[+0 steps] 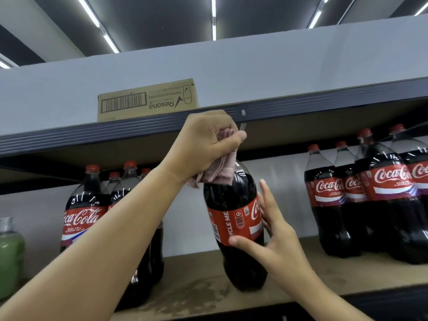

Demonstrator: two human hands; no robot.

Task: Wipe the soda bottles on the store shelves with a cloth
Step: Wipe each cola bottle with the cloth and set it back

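Store shelf (pixel 208 272) of brown board, ceiling strip lights above. Centre Coca-Cola bottle (pixel 234 218) stands tilted on it. Left hand (pixel 203 147) clenches a pinkish cloth (pixel 215 172) over the bottle's neck and cap, cap hidden. Right hand (pixel 273 237) spread wide, thumb and fingers touching the red label. More Coca-Cola bottles left (pixel 85 205) and right (pixel 379 193). Rexona carton (pixel 148 100) on upper shelf.

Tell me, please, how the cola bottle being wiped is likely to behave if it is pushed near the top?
The cola bottle looks nearly full of dark liquid, so probably heavy. It is tall and already leaning, so a push at the neck may tip it; the right hand touches its label. Its smooth plastic could be slippery.
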